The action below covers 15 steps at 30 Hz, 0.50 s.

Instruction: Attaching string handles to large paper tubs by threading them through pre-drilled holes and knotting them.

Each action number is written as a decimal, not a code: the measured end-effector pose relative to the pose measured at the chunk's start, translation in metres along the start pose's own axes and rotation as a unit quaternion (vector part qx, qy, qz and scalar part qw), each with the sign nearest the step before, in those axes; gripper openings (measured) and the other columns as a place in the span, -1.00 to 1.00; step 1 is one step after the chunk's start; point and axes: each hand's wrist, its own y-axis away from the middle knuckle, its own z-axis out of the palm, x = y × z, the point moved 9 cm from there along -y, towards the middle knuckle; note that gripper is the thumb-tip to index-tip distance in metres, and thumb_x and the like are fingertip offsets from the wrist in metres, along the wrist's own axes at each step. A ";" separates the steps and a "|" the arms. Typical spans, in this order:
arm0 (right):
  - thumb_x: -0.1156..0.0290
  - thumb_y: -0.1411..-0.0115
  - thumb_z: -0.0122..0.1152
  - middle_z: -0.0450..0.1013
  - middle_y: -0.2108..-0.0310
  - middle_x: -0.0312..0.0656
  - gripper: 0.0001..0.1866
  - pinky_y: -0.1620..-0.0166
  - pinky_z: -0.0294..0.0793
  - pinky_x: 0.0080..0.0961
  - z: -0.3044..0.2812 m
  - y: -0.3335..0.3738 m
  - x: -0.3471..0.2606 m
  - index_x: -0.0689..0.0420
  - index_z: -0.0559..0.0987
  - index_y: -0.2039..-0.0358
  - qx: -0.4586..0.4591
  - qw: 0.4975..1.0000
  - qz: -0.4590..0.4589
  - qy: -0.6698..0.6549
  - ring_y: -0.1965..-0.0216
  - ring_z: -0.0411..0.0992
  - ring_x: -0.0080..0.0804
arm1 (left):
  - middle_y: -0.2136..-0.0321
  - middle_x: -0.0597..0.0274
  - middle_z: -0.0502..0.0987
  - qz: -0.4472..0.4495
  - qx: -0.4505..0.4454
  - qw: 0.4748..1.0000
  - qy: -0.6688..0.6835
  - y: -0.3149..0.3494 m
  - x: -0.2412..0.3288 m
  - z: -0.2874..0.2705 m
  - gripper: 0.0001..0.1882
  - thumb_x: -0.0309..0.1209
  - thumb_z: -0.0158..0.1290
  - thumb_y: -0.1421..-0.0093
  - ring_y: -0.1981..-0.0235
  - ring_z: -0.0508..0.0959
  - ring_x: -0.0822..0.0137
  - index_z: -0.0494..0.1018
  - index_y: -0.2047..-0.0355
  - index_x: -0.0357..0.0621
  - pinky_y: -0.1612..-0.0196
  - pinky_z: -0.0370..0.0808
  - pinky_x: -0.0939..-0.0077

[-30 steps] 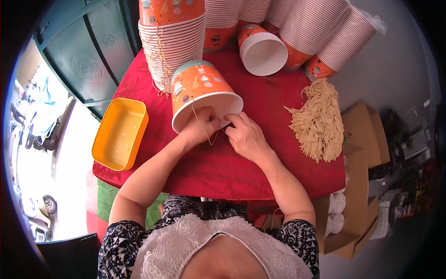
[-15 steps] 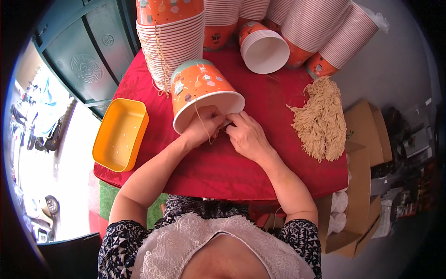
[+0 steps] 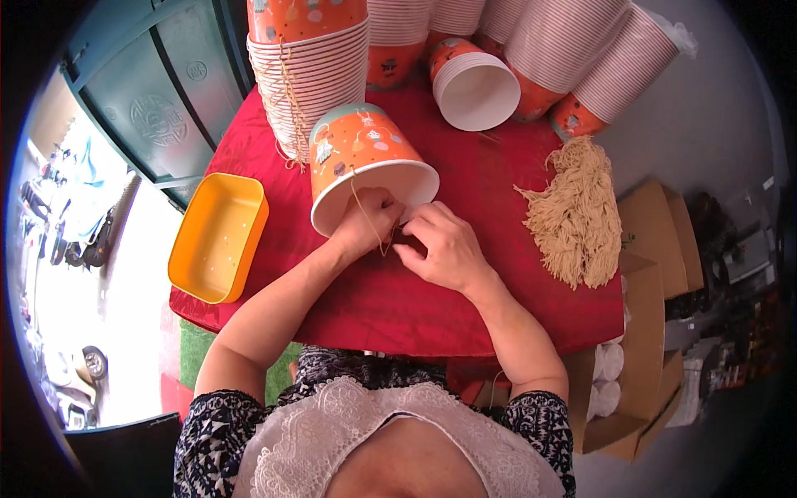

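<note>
The counter [image 3: 465, 290], draped in red cloth, lies under both hands. Beyond them, along its far edge, stand tall stacks of nested cups [image 3: 573, 50], and a single white-lined cup [image 3: 475, 87] lies on its side with its mouth open toward the person. To the right of the hands sits a bundle of tan strings [image 3: 577, 216]; well to their left, at the counter's edge, an empty yellow tray [image 3: 217, 236].

Just beyond the left hand lies the orange paper cup [image 3: 365, 162], tipped over, its white rim touching that hand. Compared with a second ago the cup has barely shifted and both hands stay pressed together at its rim — so the fiddly work with the string goes on, not yet let go.

The left hand [image 3: 369, 224] is closed narrow, pinching a thin string [image 3: 365, 212] that runs up to the cup's wall. The right hand [image 3: 444, 249] is curled, fingertips meeting the left — what it grips is hidden between the fingers. Where the string fastens to the cup is too small to make out.
</note>
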 end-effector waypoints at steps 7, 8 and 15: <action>0.39 0.04 0.37 0.35 0.40 -0.12 -0.76 0.40 0.49 -0.22 0.024 0.004 -0.013 0.18 0.44 0.55 -0.008 0.997 0.044 -0.061 0.40 0.45 -0.10 | 0.49 0.02 0.59 0.035 0.029 0.997 -0.057 -0.002 0.002 -0.004 -0.73 -0.31 0.08 -0.15 0.44 0.57 0.25 0.53 0.41 -0.35 0.33 0.49 0.34; 0.39 0.04 0.37 0.35 0.40 -0.12 -0.76 0.40 0.49 -0.22 0.029 0.005 -0.010 0.18 0.44 0.55 -0.008 0.997 0.043 -0.061 0.40 0.45 -0.10 | 0.52 -0.02 0.58 0.061 0.050 0.996 -0.050 -0.002 0.003 -0.004 -0.73 -0.32 0.08 -0.12 0.47 0.58 0.20 0.52 0.45 -0.36 0.36 0.50 0.32; 0.54 -0.03 0.21 0.51 0.54 -0.07 -0.91 0.46 0.43 -0.44 0.031 0.010 0.033 0.26 0.48 0.51 -0.135 0.938 0.195 -0.252 0.56 0.49 -0.37 | 0.59 0.00 0.56 0.029 0.036 0.999 -0.030 0.002 0.007 -0.005 -0.74 -0.32 0.07 -0.13 0.54 0.57 0.18 0.51 0.45 -0.36 0.44 0.49 0.31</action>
